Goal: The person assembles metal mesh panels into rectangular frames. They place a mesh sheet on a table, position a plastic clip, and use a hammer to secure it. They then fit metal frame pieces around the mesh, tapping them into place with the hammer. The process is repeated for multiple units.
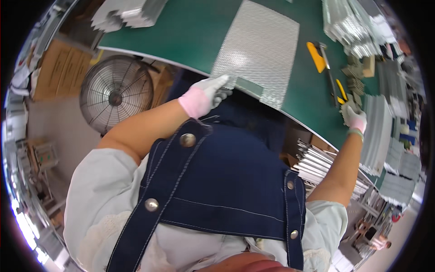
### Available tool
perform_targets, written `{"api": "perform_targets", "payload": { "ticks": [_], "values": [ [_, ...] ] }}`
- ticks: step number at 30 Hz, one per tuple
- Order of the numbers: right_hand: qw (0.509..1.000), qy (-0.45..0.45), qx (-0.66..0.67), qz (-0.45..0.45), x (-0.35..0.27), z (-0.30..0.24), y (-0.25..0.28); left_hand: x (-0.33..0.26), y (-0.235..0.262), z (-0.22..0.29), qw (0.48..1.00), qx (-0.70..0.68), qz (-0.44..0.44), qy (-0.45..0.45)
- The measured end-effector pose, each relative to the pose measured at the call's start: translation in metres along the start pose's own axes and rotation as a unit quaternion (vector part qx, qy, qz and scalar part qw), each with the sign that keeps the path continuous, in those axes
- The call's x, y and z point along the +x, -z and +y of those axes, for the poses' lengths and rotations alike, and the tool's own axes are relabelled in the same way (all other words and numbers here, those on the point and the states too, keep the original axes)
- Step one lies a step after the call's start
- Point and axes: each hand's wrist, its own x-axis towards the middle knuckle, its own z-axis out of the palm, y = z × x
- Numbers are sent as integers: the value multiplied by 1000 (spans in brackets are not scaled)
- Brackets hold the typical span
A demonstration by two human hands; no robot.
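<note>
A silver corrugated sheet [260,43] lies on the green table, its near edge reaching the table's front edge. A small plain grey plate [249,87] shows at that near edge. My left hand [205,95], in a white glove with a pink cuff, is closed on the sheet's near left corner, thumb above and fingers curled below. Off to the right, my gloved right hand [355,119] is closed around a small grey piece beside a pile of similar grey-beige pieces [355,81]. Its fingertips are partly hidden.
A hammer [328,68], an orange-yellow scraper-like tool [316,56] and a yellow-handled tool [341,90] lie right of the sheet. Silver stacks stand at the back left [136,12], back right [351,27] and right [376,131]. A floor fan [115,97] stands left of the table [186,31].
</note>
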Motion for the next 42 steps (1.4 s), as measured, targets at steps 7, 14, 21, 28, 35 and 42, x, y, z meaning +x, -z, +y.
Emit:
{"api": "perform_targets", "payload": {
  "ticks": [7,14,21,28,35,42],
  "values": [
    [961,108,256,0,-32,3,38,6,3,-6,998,-62,13,20],
    [791,177,496,-312,-285,-142,65,3,8,-10,999,-42,30,1],
    [675,259,435,-536,-358,-177,-16,2,9,-14,997,-71,-9,-17],
    [747,442,313,-385,-353,-182,-2,-7,30,-28,780,453,-21,-431],
    [575,351,278,-685,-312,-181,-23,7,18,-19,994,-63,-73,-51],
    [502,57,493,-708,-318,-156,-76,9,18,-21,992,-113,-44,-34]
  ]
}}
